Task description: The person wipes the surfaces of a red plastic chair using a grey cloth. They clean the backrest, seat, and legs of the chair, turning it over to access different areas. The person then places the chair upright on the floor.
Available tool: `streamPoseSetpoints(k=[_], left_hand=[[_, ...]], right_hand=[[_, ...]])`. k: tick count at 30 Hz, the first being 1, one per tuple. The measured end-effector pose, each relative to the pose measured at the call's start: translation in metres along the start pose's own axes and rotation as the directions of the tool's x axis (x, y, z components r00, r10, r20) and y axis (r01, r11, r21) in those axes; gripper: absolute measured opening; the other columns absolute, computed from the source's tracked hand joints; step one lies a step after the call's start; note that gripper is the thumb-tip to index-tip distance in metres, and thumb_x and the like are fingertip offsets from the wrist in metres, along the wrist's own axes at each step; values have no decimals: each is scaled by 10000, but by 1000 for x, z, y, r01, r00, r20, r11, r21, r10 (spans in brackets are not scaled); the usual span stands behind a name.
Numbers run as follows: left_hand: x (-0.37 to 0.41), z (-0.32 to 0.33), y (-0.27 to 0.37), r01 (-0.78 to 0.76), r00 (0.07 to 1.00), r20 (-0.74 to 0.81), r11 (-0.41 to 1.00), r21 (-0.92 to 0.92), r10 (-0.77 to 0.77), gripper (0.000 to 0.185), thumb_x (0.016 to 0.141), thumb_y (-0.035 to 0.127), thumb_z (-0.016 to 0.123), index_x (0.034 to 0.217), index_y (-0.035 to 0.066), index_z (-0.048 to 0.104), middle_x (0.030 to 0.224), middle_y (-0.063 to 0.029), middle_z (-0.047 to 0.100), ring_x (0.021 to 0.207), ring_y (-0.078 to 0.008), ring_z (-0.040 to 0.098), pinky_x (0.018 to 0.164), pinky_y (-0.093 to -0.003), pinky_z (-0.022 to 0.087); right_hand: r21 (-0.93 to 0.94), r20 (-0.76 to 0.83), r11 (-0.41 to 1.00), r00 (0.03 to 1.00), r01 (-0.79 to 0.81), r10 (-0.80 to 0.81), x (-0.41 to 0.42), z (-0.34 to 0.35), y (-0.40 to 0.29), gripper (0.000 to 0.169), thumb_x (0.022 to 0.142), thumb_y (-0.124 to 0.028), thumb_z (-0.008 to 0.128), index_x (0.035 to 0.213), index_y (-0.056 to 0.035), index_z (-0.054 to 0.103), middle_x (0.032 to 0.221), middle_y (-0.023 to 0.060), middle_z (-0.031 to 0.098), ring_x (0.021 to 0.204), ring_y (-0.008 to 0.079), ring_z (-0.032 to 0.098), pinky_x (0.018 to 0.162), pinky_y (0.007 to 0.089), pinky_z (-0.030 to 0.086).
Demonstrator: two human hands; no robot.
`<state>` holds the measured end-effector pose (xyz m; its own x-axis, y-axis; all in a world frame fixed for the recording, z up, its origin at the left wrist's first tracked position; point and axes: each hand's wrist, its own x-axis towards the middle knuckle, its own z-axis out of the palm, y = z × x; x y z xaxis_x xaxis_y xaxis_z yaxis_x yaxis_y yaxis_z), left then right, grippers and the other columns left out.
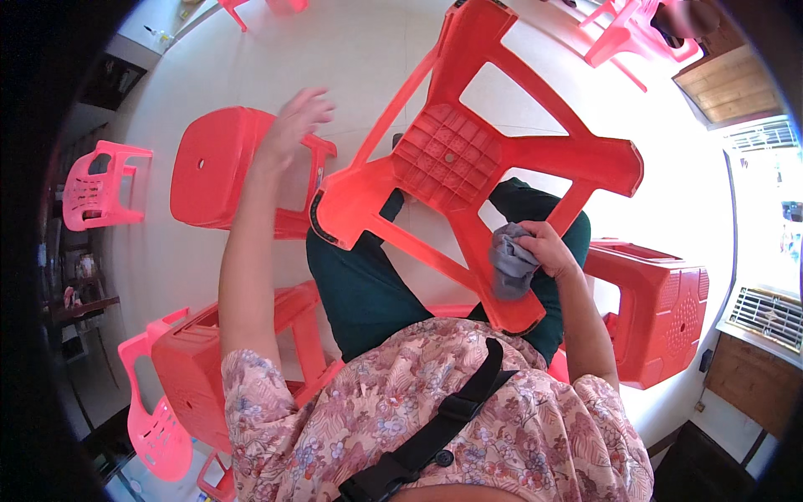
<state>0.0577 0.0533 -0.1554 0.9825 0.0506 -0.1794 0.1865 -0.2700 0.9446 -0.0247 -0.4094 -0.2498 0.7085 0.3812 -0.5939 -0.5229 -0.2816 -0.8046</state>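
A red plastic stool (452,182) rests across my lap, its ribbed underside and splayed legs turned up towards me. My right hand (549,250) grips a crumpled grey cloth (514,267). That cloth lies against the inner face of the stool leg nearest my body, at the lower right. Raised off to the left, my left hand (298,125) is slightly blurred, with its fingers apart and nothing in it. It is apart from the stool on my lap and appears in front of another red stool (210,166) that lies on its side.
More red stools lie on their sides at the lower left (194,370) and on the right (674,320). Pink plastic chairs stand at far left (103,185), lower left (160,433) and upper right (618,41). A grilled window (768,320) lets in bright light at right.
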Motion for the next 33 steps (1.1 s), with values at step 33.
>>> streamPoseSetpoints(k=[33], left_hand=[[-55, 92, -70, 102, 982, -67, 786, -609, -179, 278, 843, -41, 469, 1110, -16, 544, 769, -71, 595, 606, -158, 581, 526, -305, 515]], right_hand=[[101, 94, 921, 918, 377, -386, -40, -101, -180, 209, 849, -122, 601, 992, -4, 696, 974, 127, 691, 767, 143, 669, 709, 251, 565]])
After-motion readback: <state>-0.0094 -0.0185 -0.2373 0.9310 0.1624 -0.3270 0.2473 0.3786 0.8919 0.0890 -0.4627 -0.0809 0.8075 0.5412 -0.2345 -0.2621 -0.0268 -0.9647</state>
